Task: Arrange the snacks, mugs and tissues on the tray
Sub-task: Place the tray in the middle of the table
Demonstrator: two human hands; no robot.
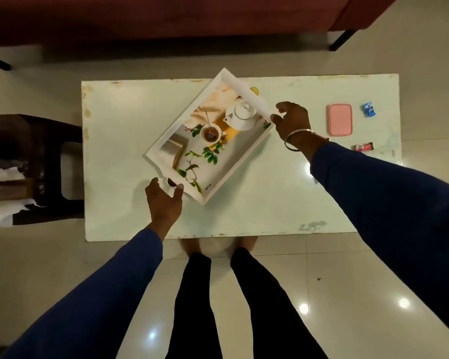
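A white rectangular tray (246, 95) lies turned diagonally on the pale table (270, 198). Its floor carries a picture of a teapot, a cup and green leaves. My left hand (163, 200) grips the tray's near-left end at the handle cut-out, thumb on one side and fingers on the other. My right hand (293, 121), with a metal bangle on the wrist, holds the far-right end by the rim. A pink flat box (340, 119), a blue packet (368, 109) and a red-and-white packet (363, 146) lie at the table's right end, apart from the tray.
A small yellow thing (255, 90) peeks out behind the tray's far rim. A dark wooden stool (49, 130) with white tissues (5, 174) stands left of the table. A red sofa (166, 16) runs along the far side. My legs stand at the table's near edge.
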